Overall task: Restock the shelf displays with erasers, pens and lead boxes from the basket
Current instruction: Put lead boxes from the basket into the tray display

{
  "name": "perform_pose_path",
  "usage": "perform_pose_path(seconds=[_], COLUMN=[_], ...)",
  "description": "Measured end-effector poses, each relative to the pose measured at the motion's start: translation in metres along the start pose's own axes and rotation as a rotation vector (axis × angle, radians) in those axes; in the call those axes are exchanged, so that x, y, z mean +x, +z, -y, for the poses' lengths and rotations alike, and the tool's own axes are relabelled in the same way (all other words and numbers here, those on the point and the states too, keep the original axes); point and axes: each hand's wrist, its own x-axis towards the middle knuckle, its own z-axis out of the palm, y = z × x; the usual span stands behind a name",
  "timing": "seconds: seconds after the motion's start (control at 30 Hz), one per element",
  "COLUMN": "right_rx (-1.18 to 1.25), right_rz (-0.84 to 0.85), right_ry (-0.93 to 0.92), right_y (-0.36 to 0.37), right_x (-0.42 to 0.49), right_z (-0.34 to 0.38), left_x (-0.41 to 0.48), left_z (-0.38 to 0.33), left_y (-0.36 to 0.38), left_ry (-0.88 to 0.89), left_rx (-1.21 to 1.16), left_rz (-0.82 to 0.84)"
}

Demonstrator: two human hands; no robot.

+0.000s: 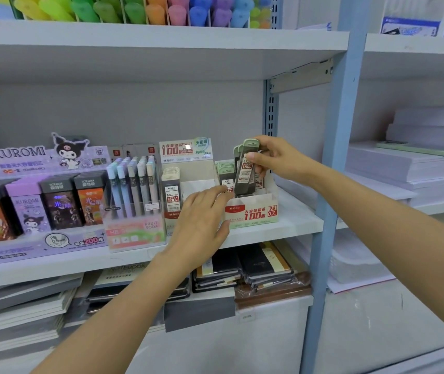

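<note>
My right hand (274, 157) grips a small stack of dark lead boxes (245, 168) with pale green caps, held upright just above the white 0.7 display carton (253, 211) on the shelf. More green-capped boxes (224, 168) stand inside that carton. My left hand (202, 220) reaches in front of the carton's left side, fingers spread and empty, fingertips near its front edge. Next to it on the left stands the 0.5 lead display (185, 157), with beige-capped lead boxes (171, 190) in its left slot. The basket is not in view.
Left along the shelf (291, 225) stand a clear pen display (134, 190) and a purple Kuromi lead display (34, 201). Notebooks (255, 268) are stacked on the shelf below. A blue upright post (334, 163) borders the right; paper stacks (409, 163) lie beyond it.
</note>
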Motion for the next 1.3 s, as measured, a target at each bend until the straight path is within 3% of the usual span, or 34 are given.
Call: perform_pose_path(seconds=[0.2, 0.37, 0.57, 0.63, 0.93, 1.07, 1.3], right_rx=[0.068, 0.161, 0.35, 0.405, 0.391, 0.465, 0.148], right_rz=[-0.064, -0.101, 0.005, -0.007, -0.09, -0.188, -0.203], right_ry=[0.026, -0.06, -0.126, -0.112, 0.002, 0.025, 0.031], right_y=[-0.01, -0.021, -0.02, -0.015, -0.008, -0.024, -0.01], right_x=[-0.006, -0.002, -0.007, -0.008, -0.008, -0.004, 0.002], right_z=[-0.013, -0.01, 0.005, 0.009, 0.007, 0.003, -0.008], left_x=[0.003, 0.03, 0.071, 0.073, 0.065, 0.066, 0.055], left_z=[0.002, -0.007, -0.025, -0.023, -0.015, -0.008, -0.006], left_y=[-0.002, -0.024, -0.038, -0.035, -0.028, -0.031, -0.028], left_ry=[-0.026, -0.264, -0.356, -0.427, -0.654, -0.758, -0.718], left_rx=[-0.112, -0.589, -1.105, -1.198, -1.322, -1.291, -1.204], left_rz=[-0.008, -0.152, 0.06, 0.063, -0.008, -0.141, -0.114])
